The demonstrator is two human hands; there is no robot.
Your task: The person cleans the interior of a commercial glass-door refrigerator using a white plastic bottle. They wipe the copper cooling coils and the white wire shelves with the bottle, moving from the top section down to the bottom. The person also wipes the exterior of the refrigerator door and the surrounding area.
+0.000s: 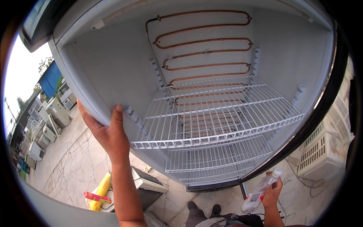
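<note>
White metal fridge cabinet (94, 75) closest; L hand (107, 132) spread astride its left edge. R hand (273, 192) clasps clear white-capped plastic bottle (252, 199) nr cabinet's lower-right corner, tilted; best keep cap up, grip steady.

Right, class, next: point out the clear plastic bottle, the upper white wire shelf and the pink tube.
Clear plastic bottle (256, 195): head view, on its body.
Upper white wire shelf (223, 137): head view, middle of its front rim.
Pink tube (97, 197): head view, middle of its side.
</note>
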